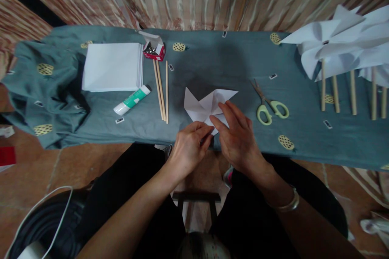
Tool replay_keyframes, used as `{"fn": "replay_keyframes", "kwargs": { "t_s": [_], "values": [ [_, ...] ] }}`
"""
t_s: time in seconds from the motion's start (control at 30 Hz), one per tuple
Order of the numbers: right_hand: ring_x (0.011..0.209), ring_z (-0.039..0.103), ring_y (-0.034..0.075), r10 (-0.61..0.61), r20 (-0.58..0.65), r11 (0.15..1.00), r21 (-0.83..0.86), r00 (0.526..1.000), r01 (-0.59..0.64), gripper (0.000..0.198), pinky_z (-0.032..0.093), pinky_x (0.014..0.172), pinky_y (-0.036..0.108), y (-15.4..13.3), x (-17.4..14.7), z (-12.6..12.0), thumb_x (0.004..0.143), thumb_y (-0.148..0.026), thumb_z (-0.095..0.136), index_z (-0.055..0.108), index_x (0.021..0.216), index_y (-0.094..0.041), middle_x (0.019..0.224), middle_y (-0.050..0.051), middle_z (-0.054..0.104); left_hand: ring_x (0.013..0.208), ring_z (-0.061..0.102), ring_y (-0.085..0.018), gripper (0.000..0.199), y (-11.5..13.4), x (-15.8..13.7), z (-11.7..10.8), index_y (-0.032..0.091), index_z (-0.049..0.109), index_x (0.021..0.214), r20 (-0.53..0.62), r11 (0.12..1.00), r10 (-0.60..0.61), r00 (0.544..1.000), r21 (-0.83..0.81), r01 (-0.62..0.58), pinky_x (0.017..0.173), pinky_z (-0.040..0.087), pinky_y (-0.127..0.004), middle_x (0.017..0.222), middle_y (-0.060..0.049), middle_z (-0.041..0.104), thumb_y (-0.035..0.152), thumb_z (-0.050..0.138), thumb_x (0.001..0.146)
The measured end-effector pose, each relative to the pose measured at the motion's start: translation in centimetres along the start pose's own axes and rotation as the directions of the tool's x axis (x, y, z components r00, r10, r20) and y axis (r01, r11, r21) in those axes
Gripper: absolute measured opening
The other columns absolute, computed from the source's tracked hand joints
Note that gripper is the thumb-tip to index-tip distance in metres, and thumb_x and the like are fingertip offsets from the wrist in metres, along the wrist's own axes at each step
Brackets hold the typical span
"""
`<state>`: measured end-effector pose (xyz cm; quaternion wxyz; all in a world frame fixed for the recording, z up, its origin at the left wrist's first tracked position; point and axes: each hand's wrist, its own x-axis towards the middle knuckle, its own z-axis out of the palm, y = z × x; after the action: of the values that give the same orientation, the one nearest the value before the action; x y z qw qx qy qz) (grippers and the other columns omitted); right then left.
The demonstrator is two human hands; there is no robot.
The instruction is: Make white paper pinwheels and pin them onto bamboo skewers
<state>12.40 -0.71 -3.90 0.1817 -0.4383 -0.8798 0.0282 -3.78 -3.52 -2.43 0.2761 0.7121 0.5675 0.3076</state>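
A white paper pinwheel (pixel 199 106), its pointed blades folded, lies on the cloth near the table's front edge. My left hand (pixel 191 144) pinches its near corner between thumb and fingertips. Bent over its right side, my right hand (pixel 238 137) grips the paper, with fingertips pressing near the centre and the right blade. My fingers cover part of the near and right blades. To the left of the pinwheel lie three thin wooden sticks (pixel 160 89). Scissors (pixel 267 107) with light green handles rest to the right, blades pointing away from me.
A stack of white paper (pixel 112 66) sits at the left, with a green-and-white glue stick (pixel 132 100) in front. Beside it stands an open red box (pixel 154 50) of small metal pieces. Several finished pinwheels (pixel 330 44) on sticks lie far right. A patterned cloth (pixel 237 60) covers the table.
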Motion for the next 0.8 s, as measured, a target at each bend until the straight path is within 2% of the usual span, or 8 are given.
{"fn": "replay_keyframes", "kwargs": {
  "t_s": [0.4,0.8],
  "values": [
    [0.142,0.03,0.03,0.014,0.022,1.0,0.02,1.0,-0.014,0.035,0.041,0.1,0.047,-0.06,0.07,0.1,0.092,-0.012,0.04,0.057,0.123,-0.017,0.146,0.016,0.044,0.082,0.069,-0.016,0.023,-0.1,-0.04,0.02,0.014,0.071,0.104,0.016,1.0,0.0,1.0,0.006,0.0,0.074,0.057,-0.027,0.094,-0.007,0.071,0.009,0.058,0.086],
    [0.142,0.032,0.03,0.027,0.042,0.999,-0.041,0.999,-0.026,0.032,0.041,0.099,0.046,-0.36,0.32,-0.07,0.093,-0.013,0.041,0.059,0.119,-0.016,0.147,0.016,0.045,0.084,0.069,-0.016,0.022,0.22,-0.03,-0.26,0.015,0.07,0.106,0.035,1.0,-0.013,0.999,-0.011,0.014,0.074,0.056,-0.027,0.096,-0.006,0.071,0.013,0.057,0.089]
  ]
}}
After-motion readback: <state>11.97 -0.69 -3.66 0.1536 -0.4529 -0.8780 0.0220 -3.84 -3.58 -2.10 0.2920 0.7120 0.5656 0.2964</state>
